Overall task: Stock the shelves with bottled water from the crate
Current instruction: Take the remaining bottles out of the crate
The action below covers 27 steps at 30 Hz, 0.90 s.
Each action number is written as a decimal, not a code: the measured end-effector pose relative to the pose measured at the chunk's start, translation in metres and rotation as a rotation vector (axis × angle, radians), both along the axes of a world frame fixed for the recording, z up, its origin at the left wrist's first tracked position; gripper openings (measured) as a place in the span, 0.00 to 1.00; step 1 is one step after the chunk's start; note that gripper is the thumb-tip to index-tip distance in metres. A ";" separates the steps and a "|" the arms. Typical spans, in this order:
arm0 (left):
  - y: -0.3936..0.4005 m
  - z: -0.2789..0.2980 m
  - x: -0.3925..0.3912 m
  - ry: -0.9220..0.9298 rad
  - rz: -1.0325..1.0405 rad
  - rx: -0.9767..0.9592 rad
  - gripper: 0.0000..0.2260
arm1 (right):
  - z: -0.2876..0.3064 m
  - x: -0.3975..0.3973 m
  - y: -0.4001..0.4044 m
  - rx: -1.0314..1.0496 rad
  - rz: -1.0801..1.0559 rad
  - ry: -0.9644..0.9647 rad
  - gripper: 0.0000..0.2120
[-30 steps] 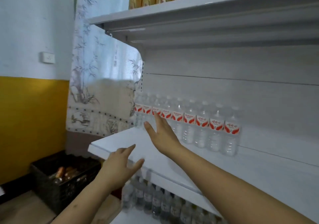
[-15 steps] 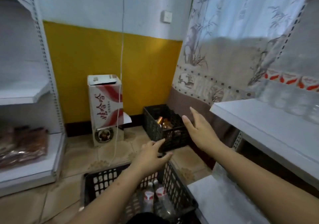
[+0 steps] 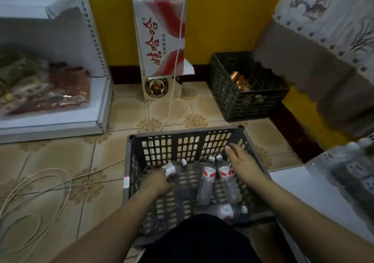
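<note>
Clear plastic bottles [image 3: 206, 183] lie in gridded crate [image 3: 183, 139]; left hand [image 3: 155, 182] grips one.

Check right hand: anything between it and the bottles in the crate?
Nothing visible. The right hand hangs open inside the gray crate, just right of the two side-by-side bottles, with no object in between.

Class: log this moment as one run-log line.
left hand: holds bottle | right hand: open over crate | stage: picking
</note>
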<state>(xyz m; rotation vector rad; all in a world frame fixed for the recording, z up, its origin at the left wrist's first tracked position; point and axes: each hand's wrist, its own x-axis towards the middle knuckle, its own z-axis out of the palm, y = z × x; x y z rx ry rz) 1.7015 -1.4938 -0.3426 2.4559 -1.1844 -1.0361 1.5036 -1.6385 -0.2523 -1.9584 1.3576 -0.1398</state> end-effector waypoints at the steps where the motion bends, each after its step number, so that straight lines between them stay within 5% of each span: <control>1: -0.002 -0.015 0.005 -0.011 0.047 0.043 0.22 | -0.018 0.008 -0.002 0.028 0.005 0.012 0.27; 6: -0.024 -0.099 0.029 -0.117 0.232 0.162 0.21 | -0.113 0.048 -0.006 0.218 -0.015 0.011 0.26; 17: -0.063 -0.199 0.052 -0.444 0.118 0.395 0.30 | -0.242 0.073 -0.012 0.552 -0.240 -0.003 0.22; 19: -0.059 -0.199 0.046 -0.301 0.179 0.391 0.32 | -0.250 0.074 -0.012 0.628 -0.299 -0.022 0.21; 23: -0.044 -0.174 0.014 0.481 0.508 0.244 0.24 | -0.258 0.071 -0.017 0.810 -0.446 -0.129 0.25; 27: -0.032 -0.125 -0.004 0.735 0.424 0.175 0.31 | -0.243 0.063 -0.030 0.940 -0.564 -0.246 0.37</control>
